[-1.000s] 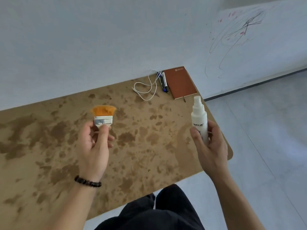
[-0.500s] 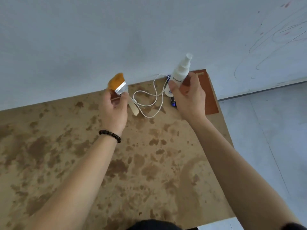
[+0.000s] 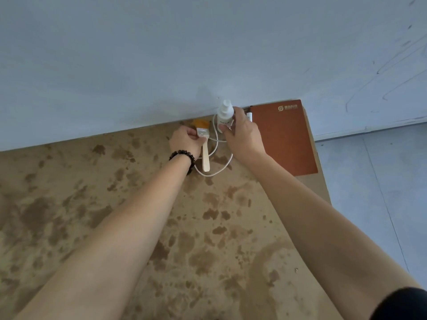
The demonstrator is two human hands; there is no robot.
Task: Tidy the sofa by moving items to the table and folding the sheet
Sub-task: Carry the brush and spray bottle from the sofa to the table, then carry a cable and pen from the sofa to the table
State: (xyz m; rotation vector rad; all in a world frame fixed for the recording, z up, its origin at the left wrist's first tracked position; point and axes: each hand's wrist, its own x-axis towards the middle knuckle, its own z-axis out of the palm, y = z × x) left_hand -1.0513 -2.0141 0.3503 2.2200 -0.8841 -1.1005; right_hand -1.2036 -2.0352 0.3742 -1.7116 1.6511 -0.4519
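Observation:
Both my arms reach to the far edge of the brown mottled table (image 3: 115, 204), close to the wall. My left hand (image 3: 186, 140) grips a paintbrush (image 3: 203, 144) by its metal band; the orange bristles point at the wall and the wooden handle lies on the table. My right hand (image 3: 242, 135) holds a white spray bottle (image 3: 224, 114) upright, low over the table beside the brush. A white cable (image 3: 216, 158) loops under both hands. The sofa and the sheet are out of view.
A brown notebook (image 3: 284, 139) lies at the table's far right corner, just right of my right hand, with a pen partly hidden beside it. A pale wall runs along the table's back edge. Grey floor (image 3: 381, 192) lies to the right.
Both hands moved forward from mid-table to its far edge by the wall. The brush came down until its handle lies on the table, and the bottle came down upright beside the notebook.

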